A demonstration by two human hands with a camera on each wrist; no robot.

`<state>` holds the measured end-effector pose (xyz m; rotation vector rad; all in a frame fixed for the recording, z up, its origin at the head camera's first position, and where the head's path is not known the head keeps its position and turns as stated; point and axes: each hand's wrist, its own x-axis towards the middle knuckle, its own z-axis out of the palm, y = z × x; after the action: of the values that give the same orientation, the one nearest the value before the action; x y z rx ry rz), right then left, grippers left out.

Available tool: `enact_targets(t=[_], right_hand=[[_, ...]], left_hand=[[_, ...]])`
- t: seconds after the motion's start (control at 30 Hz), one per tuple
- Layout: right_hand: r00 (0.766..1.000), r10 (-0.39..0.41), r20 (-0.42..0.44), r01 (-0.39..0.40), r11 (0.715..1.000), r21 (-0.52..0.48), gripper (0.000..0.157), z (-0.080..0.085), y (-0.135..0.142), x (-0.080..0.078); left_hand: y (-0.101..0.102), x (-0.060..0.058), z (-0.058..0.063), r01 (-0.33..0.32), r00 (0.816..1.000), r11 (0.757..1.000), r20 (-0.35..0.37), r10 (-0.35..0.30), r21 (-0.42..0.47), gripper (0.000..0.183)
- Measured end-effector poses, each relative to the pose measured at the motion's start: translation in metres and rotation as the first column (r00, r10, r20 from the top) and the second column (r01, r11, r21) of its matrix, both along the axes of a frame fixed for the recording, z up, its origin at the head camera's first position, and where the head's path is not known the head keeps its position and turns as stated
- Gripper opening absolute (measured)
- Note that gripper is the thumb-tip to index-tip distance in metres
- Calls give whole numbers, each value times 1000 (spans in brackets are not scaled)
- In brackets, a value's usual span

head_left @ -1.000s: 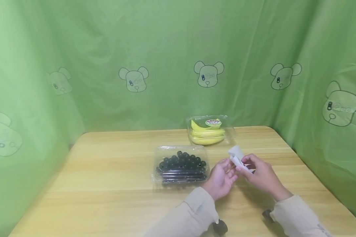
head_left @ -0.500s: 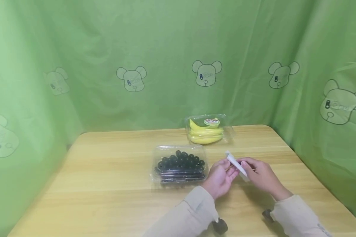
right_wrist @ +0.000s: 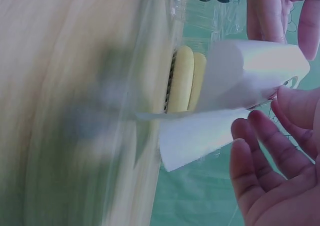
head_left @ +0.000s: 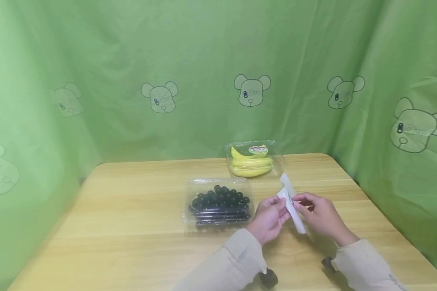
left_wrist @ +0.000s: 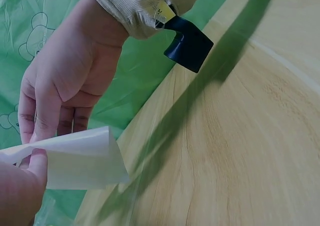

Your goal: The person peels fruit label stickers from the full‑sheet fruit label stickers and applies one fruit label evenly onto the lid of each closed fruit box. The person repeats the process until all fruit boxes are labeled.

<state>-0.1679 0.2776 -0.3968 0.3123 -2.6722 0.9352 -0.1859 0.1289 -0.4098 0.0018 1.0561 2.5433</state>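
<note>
Both hands hold a thin, glossy white sheet (head_left: 295,220) above the table's right half. It is folded into two flaps, which fan apart in the right wrist view. My left hand (head_left: 268,221) grips the sheet's left side, thumb on top. From the other side, my right hand (head_left: 322,214) pinches its edge between thumb and index finger, with the other fingers loosely bent beside the sheet in the right wrist view. To the left of the hands stands a clear plastic box (head_left: 196,186) with dark grapes (head_left: 222,198) inside.
Behind the hands is a second clear box (head_left: 276,151) holding yellow bananas (head_left: 253,162), with an oval label (head_left: 258,150) on its lid. Green curtains (head_left: 204,44) printed with bear heads surround the wooden table (head_left: 124,226) at the back and sides.
The white sheet has turned between the hands and fanned into two flaps. My left thumb has come over onto it. Both fruit boxes stay where they were.
</note>
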Motion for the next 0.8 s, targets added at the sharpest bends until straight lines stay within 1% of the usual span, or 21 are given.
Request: enact_targets(t=[0.13,0.27,0.4,0.53,0.6,0.8], right_hand=[[1000,-10,-17,10,1000,-15,16,0,0,0],[1000,-12,-22,11,1000,-18,14,-1,0,1],[1000,-17,-6,17,1000,-19,14,0,0,2],[1000,-29,1,29,999,-24,19,1,-1,3],[999,-31,-18,30,999,-15,22,1,-2,4],[990,-12,-137,22,997,67,24,-2,-3,4]], left_hand=[[4,0,0,-29,999,999,21,29,-18,14],[5,0,0,-41,998,999,42,43,-31,16],[5,0,0,-27,997,999,65,30,-39,21],[3,0,2,-6,997,999,77,10,-48,25],[2,0,2,1,997,999,80,4,-54,27],[2,0,2,7,996,997,91,0,-74,26]])
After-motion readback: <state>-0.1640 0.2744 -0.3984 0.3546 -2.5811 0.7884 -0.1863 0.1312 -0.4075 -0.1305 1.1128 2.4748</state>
